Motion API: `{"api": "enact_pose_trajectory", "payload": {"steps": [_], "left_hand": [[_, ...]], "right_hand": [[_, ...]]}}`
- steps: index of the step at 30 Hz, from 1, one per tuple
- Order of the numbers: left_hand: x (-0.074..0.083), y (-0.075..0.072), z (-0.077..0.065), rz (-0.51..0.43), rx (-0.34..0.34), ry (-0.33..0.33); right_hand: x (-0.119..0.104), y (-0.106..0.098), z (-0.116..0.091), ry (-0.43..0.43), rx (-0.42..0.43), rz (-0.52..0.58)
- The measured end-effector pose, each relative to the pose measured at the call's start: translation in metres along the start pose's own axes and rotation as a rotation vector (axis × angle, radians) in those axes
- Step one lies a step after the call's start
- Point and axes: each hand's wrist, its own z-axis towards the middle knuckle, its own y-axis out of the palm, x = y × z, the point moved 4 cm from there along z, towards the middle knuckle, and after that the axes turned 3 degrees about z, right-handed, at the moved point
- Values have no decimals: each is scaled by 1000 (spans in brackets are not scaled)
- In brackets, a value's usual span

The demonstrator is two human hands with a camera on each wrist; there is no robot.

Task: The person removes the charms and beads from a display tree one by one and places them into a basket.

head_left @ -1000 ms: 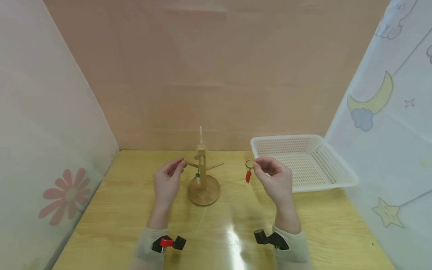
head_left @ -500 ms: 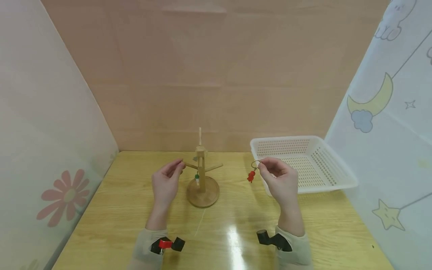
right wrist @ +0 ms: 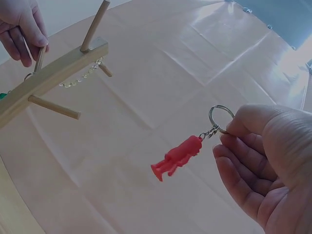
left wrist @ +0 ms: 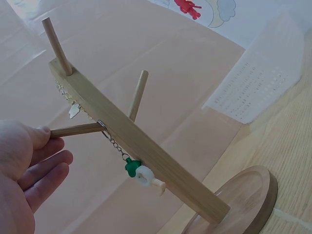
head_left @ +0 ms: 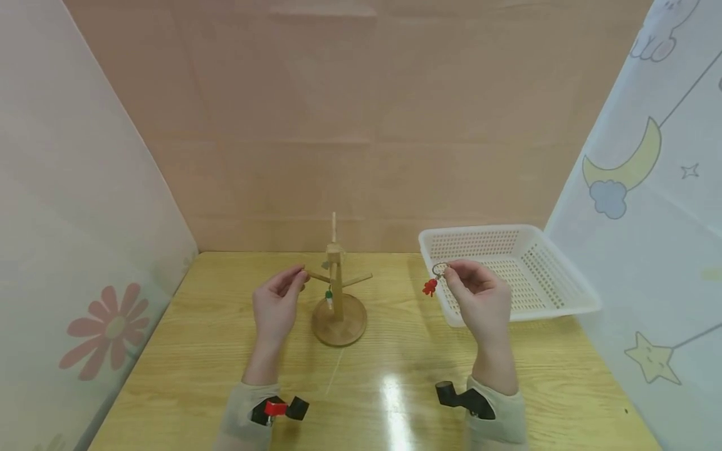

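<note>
My left hand [head_left: 277, 302] pinches the tip of a peg [left wrist: 75, 130] on a wooden stand [left wrist: 146, 141] with a round base [head_left: 338, 335]. Near the root of that peg hangs a keychain [left wrist: 139, 170] with a green and white figure. Further up the post, a beaded chain [left wrist: 63, 92] with a small silvery charm dangles. My right hand [head_left: 479, 299] holds a red figure keychain [right wrist: 180, 153] by its metal ring [right wrist: 220, 117], between thumb and forefinger. The red figure hangs in the air beside the basket's left edge, right of the stand.
A white perforated plastic basket [head_left: 570, 307] stands at the back right, behind my right hand. Another peg [right wrist: 53, 107] of the stand points right. Printed curtains flank the wooden table [head_left: 372, 407], and a brownish sheet [head_left: 361, 125] covers the back.
My right hand has moved right, away from the stand, with the red keychain swinging below its ring. The left hand stays at the peg.
</note>
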Motion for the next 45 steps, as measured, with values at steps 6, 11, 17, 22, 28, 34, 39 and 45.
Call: {"api": "enact_pose_trajectory", "payload": {"steps": [6,11,17,22,28,34,39,45], "left_hand": [[1,1,0,-7,5,4],[1,2,-1,-12,7,2],[1,0,0,-4,11,6],[-1,0,0,1,9,6],[-1,0,-1,-4,9,6],[-4,0,0,6,-2,34],[-5,0,0,11,-1,38],[-4,0,0,0,-6,34]], "right_hand": [[5,-7,3,22,21,-14],[13,-17,7,24,21,-97],[26,-29,11,47,-5,-150],[41,-40,12,104,7,-221],[60,-49,13,173,5,-310],[72,-57,15,153,-45,-378],[79,-60,18,130,-102,-437],[90,-63,23,158,-189,-509]]}}
